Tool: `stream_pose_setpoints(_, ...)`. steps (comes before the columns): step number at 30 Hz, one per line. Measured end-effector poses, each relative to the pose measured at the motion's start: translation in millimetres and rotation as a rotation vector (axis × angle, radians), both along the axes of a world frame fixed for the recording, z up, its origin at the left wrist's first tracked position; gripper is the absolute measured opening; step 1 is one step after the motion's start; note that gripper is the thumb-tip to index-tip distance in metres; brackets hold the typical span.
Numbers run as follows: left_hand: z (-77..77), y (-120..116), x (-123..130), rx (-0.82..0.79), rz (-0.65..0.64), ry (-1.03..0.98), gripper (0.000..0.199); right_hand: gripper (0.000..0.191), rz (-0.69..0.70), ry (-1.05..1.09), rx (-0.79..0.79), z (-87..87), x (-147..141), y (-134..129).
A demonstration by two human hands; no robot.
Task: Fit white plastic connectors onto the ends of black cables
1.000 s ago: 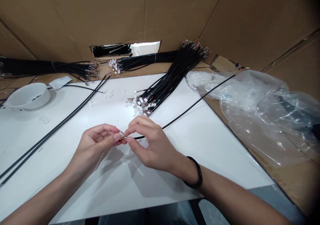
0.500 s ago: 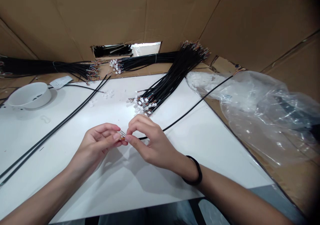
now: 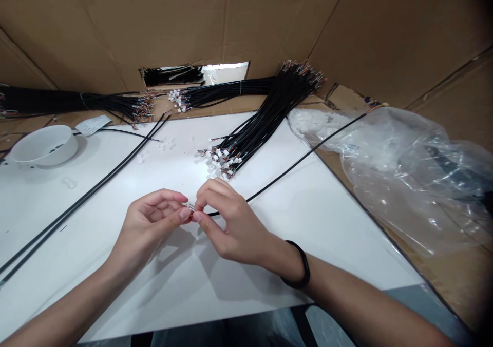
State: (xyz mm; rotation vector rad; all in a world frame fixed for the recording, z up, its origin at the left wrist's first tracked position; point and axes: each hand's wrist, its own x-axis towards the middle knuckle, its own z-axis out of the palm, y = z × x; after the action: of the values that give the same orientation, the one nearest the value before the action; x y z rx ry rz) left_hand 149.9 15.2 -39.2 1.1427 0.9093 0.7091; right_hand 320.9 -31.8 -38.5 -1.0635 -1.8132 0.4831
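Note:
Over the white table, a black cable (image 3: 283, 175) runs from its far end at the upper right down to my two hands. My left hand (image 3: 156, 221) pinches the thin wires at the cable's near end between thumb and fingers. Against it, my right hand (image 3: 231, 221) is closed with thumb and index finger on the same wire ends (image 3: 190, 207). The fingertips nearly touch, and they hide most of the wires. Just beyond my hands lies a bundle of black cables (image 3: 265, 116), with white connectors (image 3: 223, 159) on its near ends.
Two loose black cables (image 3: 96, 188) cross the table at left. A white bowl (image 3: 46, 149) with small dark bits stands by a paper tag (image 3: 92, 125). More cable bundles (image 3: 50, 100) lie along the cardboard wall (image 3: 185, 23). A clear plastic bag (image 3: 400, 172) lies at right.
My hands have drawn slightly closer at the wire ends, covering more of the coloured wires. The held cable's far end has shifted a little up and to the right.

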Motion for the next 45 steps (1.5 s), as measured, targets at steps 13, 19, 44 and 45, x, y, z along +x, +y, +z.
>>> stream_pose_setpoints(13,4.0,-4.3,5.1,0.016,0.049,0.032,0.018,0.006,0.005,0.002,-0.04,-3.4,-0.4,-0.5)
stream_pose_setpoints(19,4.8,-4.6,7.1,0.105,0.018,0.072,0.015,0.006,0.003,0.008,-0.06,-5.5,-0.3,-0.3)
stream_pose_setpoints(44,-7.5,9.6,0.5,-0.251,-0.075,-0.15,0.021,0.011,-0.149,0.145,-0.253,-12.2,-2.4,-7.1)
stream_pose_setpoints(45,-7.6,9.0,1.9,-0.261,-0.05,-0.148,0.021,0.011,-0.154,0.155,-0.286,-14.0,-4.0,-7.6)
